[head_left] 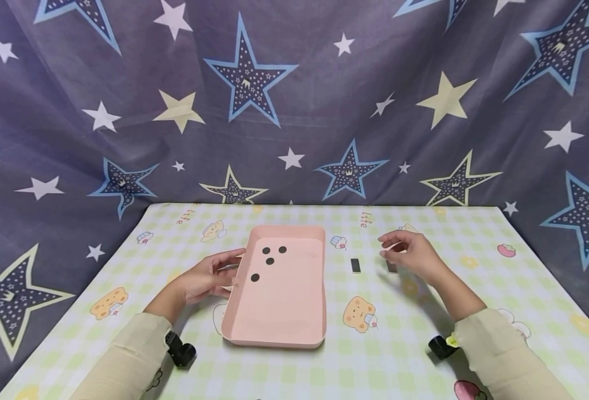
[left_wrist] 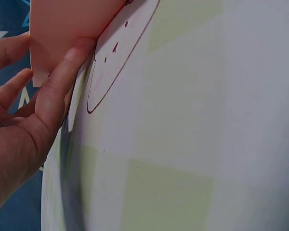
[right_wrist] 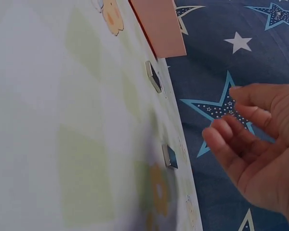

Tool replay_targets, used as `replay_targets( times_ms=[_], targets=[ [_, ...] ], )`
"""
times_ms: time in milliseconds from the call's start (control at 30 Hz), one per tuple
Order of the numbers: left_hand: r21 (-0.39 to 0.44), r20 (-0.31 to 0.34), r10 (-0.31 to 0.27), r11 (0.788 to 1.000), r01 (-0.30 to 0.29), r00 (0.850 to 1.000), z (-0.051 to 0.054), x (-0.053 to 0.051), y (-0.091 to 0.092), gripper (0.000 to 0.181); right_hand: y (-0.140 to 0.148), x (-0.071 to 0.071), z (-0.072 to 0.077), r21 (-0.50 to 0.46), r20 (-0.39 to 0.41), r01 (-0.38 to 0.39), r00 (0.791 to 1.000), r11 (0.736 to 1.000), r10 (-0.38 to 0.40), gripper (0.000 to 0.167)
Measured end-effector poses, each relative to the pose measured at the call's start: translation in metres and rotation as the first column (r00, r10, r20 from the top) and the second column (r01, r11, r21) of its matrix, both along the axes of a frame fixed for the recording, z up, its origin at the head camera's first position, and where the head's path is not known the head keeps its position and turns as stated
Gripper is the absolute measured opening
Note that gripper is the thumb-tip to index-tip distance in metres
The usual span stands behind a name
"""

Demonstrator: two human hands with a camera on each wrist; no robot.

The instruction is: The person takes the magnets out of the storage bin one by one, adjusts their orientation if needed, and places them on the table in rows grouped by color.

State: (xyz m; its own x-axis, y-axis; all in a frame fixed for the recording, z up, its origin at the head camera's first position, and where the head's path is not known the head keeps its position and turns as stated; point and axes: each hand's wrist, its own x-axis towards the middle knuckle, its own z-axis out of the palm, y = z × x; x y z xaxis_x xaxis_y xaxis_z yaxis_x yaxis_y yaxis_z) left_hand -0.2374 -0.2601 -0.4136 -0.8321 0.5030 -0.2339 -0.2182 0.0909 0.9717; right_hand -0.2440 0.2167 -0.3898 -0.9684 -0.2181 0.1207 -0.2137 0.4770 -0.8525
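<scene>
A pink rectangular tray point(head_left: 279, 311) lies on the table, with several black round discs point(head_left: 270, 261) in its upper left part. My left hand point(head_left: 206, 280) is at the tray's left side; in the left wrist view its thumb point(left_wrist: 62, 77) and fingertips touch the outer wall of the tray point(left_wrist: 62, 29). To the right of the tray lies a small dark rectangular block point(head_left: 356, 265) with a pale edge. My right hand point(head_left: 412, 254) hovers over a second such block point(head_left: 392, 266), partly hidden by it in the head view. Its loosely bent fingers hold nothing, and the right wrist view shows both blocks point(right_wrist: 170, 156) apart from the hand.
A green-and-white checked cloth point(head_left: 284, 372) with cartoon prints covers the table. Behind it hangs a dark curtain point(head_left: 304, 111) with stars. Black devices point(head_left: 180, 350) are worn at both wrists, close above the cloth.
</scene>
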Motion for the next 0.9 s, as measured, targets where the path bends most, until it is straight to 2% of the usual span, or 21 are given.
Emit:
replay_targets(
  times_ms=[367, 633, 900],
  targets=[
    [0.001, -0.002, 0.001, 1.0, -0.001, 1.0, 0.001, 0.001, 0.0, 0.079, -0.012, 0.001, 0.009, -0.074, -0.061, -0.099, 0.994, 0.992, 0.094, 0.027],
    [0.004, 0.001, 0.002, 1.0, -0.002, 1.0, 0.0, 0.0, 0.0, 0.08, -0.024, -0.001, 0.017, -0.045, -0.102, -0.132, 0.987, 0.99, 0.127, 0.025],
    [-0.002, 0.0, 0.005, 1.0, -0.005, 1.0, 0.001, 0.0, 0.0, 0.079, -0.038, -0.003, 0.025, -0.034, -0.109, -0.179, 0.979, 0.983, 0.175, 0.026]
  ],
)
